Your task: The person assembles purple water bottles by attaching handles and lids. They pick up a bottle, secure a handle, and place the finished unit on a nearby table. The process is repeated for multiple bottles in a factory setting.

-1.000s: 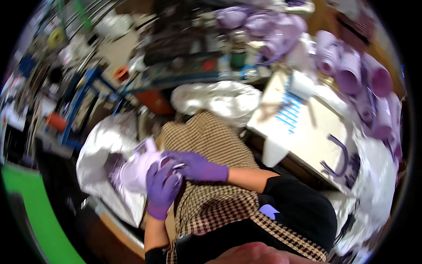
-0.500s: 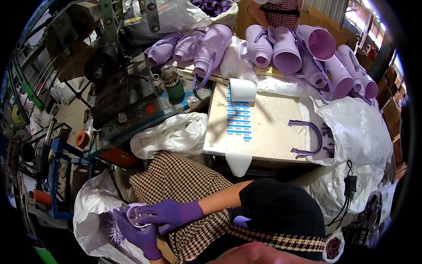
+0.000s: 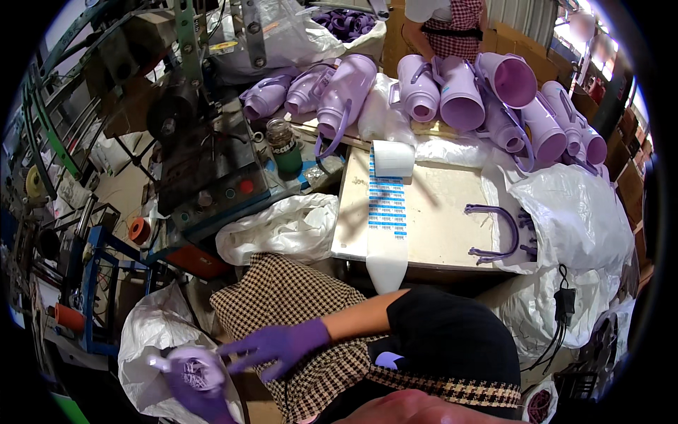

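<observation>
Left hand: the left hand (image 3: 201, 392) wears a purple glove and is closed around a pale purple plastic part (image 3: 189, 364), low in the picture.
Right hand: the right hand (image 3: 277, 344) wears a purple glove too. Its fingers are spread wide and it holds nothing. Its fingertips are just beside the plastic part.
Plastic part: it is round and light purple. It sits in the left hand, over the open white bag (image 3: 152, 339) on the floor side, left of the checked cloth (image 3: 282, 304) on the person's lap.
Bench: the bench (image 3: 445, 212) has a cream top and is well apart from both hands, higher in the picture.
On the bench: a roll of blue and white stickers (image 3: 388, 198) hangs over the front edge. A purple handle (image 3: 498, 233) lies near the right side.
Behind the bench: many light purple jugs (image 3: 459, 92) lie on their sides in a heap.
Left of the bench: a grey machine (image 3: 212, 162) with round buttons, and a green jar (image 3: 284, 147) beside it.
Far back: another person in a checked shirt (image 3: 452, 21) stands by the jugs.
</observation>
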Available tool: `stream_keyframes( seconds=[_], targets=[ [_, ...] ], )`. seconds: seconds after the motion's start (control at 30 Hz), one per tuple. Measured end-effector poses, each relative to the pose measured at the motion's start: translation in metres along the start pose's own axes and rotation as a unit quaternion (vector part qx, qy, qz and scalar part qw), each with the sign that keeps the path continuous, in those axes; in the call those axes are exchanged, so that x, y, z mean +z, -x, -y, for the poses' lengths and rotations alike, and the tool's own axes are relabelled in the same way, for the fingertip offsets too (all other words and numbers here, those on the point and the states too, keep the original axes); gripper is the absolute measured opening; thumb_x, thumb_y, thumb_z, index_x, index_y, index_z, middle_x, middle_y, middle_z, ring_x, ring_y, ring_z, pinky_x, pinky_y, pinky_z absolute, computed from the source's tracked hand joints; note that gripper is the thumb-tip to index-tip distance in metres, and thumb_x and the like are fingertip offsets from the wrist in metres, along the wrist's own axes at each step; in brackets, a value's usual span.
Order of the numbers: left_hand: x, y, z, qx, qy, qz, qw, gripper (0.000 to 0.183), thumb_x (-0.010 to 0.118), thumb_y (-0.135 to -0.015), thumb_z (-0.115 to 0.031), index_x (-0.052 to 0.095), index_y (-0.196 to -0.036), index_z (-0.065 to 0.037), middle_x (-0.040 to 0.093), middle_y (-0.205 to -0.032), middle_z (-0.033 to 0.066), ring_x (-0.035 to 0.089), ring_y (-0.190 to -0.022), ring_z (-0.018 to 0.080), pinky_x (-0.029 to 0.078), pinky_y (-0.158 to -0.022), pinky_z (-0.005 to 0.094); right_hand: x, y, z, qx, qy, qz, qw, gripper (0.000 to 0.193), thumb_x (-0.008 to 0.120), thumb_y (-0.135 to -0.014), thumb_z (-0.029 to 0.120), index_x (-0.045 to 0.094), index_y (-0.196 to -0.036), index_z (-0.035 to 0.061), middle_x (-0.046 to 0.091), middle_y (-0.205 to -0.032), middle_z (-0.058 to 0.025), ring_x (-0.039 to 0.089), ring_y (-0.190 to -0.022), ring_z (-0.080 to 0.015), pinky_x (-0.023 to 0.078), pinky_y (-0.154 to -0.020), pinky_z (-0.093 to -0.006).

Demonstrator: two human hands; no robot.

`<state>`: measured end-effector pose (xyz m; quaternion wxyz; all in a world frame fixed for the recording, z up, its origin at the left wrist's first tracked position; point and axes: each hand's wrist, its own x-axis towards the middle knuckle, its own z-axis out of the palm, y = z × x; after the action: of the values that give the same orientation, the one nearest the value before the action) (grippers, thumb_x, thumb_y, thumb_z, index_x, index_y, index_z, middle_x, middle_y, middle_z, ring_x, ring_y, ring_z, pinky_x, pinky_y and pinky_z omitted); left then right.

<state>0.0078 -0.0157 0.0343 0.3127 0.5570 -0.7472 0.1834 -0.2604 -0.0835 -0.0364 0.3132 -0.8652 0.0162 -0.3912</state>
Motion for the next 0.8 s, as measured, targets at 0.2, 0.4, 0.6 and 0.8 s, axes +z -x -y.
stream_keyframes(
  seconds=[0.2, 0.4, 0.6, 0.8],
  targets=[
    [-0.029, 0.026, 0.132, -0.126, -0.108, -0.126, 0.978, 0.045, 0.081, -0.078, -0.012, 0.065, -0.119, -0.003, 0.062, -0.129, 0.0218, 0.06, -0.12, 0.0366, 0.046, -0.106, 0.0445, -0.127, 0.019, -0.14, 0.234, 0.158, -0.191, 0.94, 0.018, 0.066, -0.09, 0.021, 0.071, -0.1, 0.0072, 0.069, -0.1, -0.0144, 0.068, -0.094, -0.0327, 0.054, -0.081, -0.0426],
    [0.025, 0.014, 0.03, -0.091, 0.128, -0.01, 0.988, 0.032, 0.069, -0.084, -0.008, 0.063, -0.115, -0.006, 0.056, -0.13, 0.0216, 0.057, -0.118, 0.0407, 0.045, -0.103, 0.0473, -0.174, 0.126, -0.283, 0.529, 0.327, 0.164, 0.765, 0.035, 0.064, -0.081, 0.032, 0.076, -0.099, 0.0058, 0.074, -0.104, -0.0182, 0.069, -0.099, -0.0385, 0.052, -0.089, -0.0481],
    [0.048, 0.045, -0.04, -0.149, 0.09, 0.035, 0.984, 0.022, 0.085, -0.064, -0.012, 0.067, -0.076, -0.007, 0.059, -0.126, 0.0193, 0.055, -0.118, 0.0394, 0.046, -0.099, 0.0453, -0.158, 0.095, -0.298, 0.564, 0.267, 0.277, 0.731, 0.041, 0.064, -0.081, 0.029, 0.074, -0.114, 0.0063, 0.072, -0.119, -0.0165, 0.069, -0.107, -0.0329, 0.053, -0.091, -0.0445],
    [0.045, 0.027, -0.044, -0.071, 0.065, 0.047, 0.994, 0.032, 0.087, -0.062, -0.014, 0.057, -0.068, -0.005, 0.064, -0.117, 0.0205, 0.059, -0.11, 0.0411, 0.048, -0.096, 0.0468, -0.18, 0.093, -0.267, 0.488, 0.346, 0.269, 0.755, 0.029, 0.063, -0.082, 0.022, 0.076, -0.1, 0.0044, 0.072, -0.106, -0.0216, 0.069, -0.096, -0.0376, 0.053, -0.084, -0.0471]
  ],
)
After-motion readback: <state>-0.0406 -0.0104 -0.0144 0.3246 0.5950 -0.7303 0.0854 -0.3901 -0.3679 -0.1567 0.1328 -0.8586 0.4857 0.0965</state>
